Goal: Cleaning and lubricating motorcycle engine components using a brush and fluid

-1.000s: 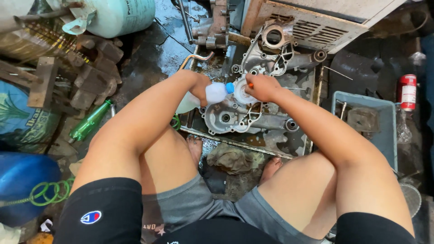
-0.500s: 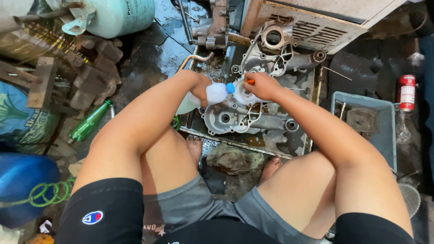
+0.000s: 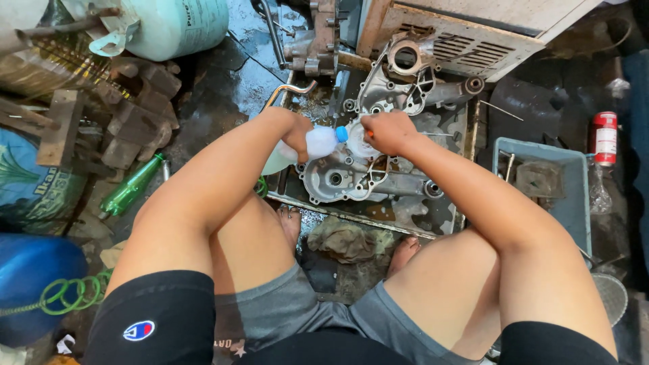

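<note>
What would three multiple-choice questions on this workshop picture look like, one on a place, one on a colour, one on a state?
1. Where does the green glass bottle lie?
A. on the ground at the left
B. in the grey tray
C. on the engine casing

2. What colour is the cap of the plastic bottle?
A. red
B. blue
C. yellow

3. How does the left hand hold that plastic bottle?
A. upright
B. tipped on its side
C. not at all

Answers: 1 A, it lies beside the metal blocks. 2 B, the cap shows blue near the right hand. 3 B, its cap points sideways over the engine casing.
</note>
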